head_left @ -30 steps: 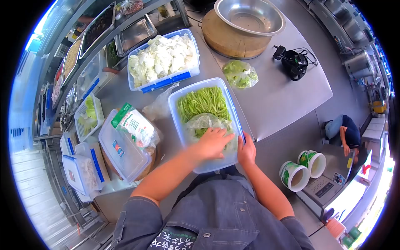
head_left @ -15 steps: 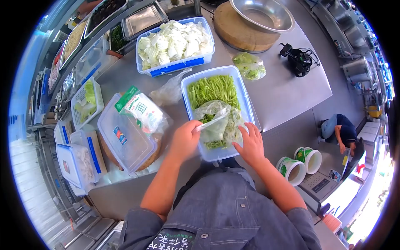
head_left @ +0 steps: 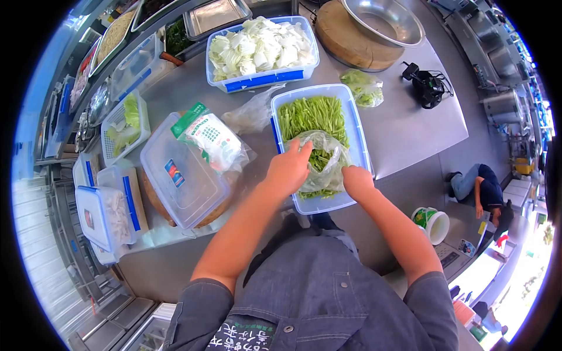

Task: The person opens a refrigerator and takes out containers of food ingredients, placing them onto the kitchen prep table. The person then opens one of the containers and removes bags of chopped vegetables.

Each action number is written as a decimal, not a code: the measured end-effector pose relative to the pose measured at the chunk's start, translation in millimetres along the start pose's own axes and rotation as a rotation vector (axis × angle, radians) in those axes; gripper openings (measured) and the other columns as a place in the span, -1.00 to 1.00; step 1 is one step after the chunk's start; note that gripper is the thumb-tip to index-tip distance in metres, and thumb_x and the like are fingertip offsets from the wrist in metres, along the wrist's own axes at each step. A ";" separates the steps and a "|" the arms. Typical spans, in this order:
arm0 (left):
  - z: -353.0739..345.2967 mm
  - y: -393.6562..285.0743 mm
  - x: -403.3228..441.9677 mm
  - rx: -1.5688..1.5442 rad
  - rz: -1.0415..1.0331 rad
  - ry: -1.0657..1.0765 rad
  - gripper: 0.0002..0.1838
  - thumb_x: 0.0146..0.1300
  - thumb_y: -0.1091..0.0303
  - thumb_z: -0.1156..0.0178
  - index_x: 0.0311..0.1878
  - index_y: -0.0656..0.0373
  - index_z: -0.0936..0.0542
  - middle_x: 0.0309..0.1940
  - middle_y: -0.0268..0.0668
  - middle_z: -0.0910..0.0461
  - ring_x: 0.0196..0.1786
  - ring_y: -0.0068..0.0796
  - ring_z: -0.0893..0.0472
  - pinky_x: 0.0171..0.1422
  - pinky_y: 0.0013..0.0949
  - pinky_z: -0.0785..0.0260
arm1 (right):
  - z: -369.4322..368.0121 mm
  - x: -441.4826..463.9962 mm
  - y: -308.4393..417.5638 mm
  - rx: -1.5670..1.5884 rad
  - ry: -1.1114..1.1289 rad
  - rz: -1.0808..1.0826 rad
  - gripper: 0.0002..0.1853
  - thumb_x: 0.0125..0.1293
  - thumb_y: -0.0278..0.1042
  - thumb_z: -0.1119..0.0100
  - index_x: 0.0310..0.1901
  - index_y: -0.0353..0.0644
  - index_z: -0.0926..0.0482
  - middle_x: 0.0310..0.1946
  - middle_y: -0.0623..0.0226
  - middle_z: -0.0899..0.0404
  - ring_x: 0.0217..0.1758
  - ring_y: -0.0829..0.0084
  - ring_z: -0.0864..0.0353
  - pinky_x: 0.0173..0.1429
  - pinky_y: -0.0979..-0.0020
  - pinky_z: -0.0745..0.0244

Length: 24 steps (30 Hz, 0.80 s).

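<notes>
A clear plastic bag [head_left: 338, 164] with cut greens inside lies over the lower half of a plastic container [head_left: 356, 126]. Its mouth is spread open towards me. My left hand [head_left: 291, 168] has its fingers closed on the bag's left edge. With fingers curled in, my right hand [head_left: 357, 181] grips the bag's right side. Cut green stalks [head_left: 313, 117] fill the upper part of the container, and a few show below the bag. My thumb tips are partly hidden.
Chopped cabbage [head_left: 260, 52] heaps a second container behind. On the left are a container lid [head_left: 184, 190] and a packaged bag [head_left: 211, 140]. A chopping block [head_left: 345, 41], metal bowl [head_left: 386, 23], bagged greens [head_left: 363, 89] and black device [head_left: 427, 88] stand beyond. Another person [head_left: 486, 181] bends at right.
My left hand has moved up along the bag. My right hand, spread before, has closed on the bag's right side. The bag's mouth is now wider open.
</notes>
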<state>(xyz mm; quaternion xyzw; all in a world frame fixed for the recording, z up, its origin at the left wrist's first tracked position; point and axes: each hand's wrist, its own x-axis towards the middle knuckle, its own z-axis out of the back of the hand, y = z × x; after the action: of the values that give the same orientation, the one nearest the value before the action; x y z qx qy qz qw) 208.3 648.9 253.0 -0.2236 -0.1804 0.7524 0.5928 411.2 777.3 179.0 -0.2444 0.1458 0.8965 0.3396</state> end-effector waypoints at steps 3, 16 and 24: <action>-27.6 8.7 23.3 0.181 0.052 0.124 -0.44 0.21 0.43 -0.07 0.32 0.29 -0.30 0.22 0.20 -0.35 -0.19 0.07 -0.65 -0.14 -0.04 -0.52 | 26.1 -14.0 -1.5 0.268 -0.226 0.003 -0.79 0.17 -0.40 -0.06 -0.18 -0.20 -0.61 -0.25 0.05 -0.61 -0.13 0.00 -0.61 0.01 0.07 -0.50; -8.3 16.1 35.0 0.189 0.062 0.126 -0.83 0.19 0.44 0.00 -0.26 0.22 -0.59 -0.36 -0.08 -0.66 -0.23 0.05 -0.65 -0.15 -0.06 -0.49 | 69.5 -36.9 -16.0 0.854 -0.368 -0.131 -0.78 0.20 -0.39 -0.14 -0.16 -0.27 -0.65 -0.44 0.16 -0.59 -0.40 0.33 -0.54 -0.23 0.33 -0.45; 21.1 -7.3 8.8 -0.339 -0.033 0.004 -0.42 0.12 0.32 -0.31 0.23 0.15 -0.41 0.13 -0.09 -0.41 0.05 -0.02 -0.53 0.11 -0.10 -0.41 | 82.6 -50.2 -5.2 1.032 -0.329 -0.058 -0.80 0.25 -0.44 -0.10 -0.15 -0.27 -0.64 -0.53 0.23 -0.55 -0.49 0.44 -0.47 -0.31 0.43 -0.41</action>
<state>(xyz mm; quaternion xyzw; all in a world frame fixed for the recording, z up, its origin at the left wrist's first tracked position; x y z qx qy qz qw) 200.9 659.0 273.4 -0.3187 -0.3070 0.7011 0.5591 419.3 789.4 274.7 0.0937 0.5051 0.7251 0.4585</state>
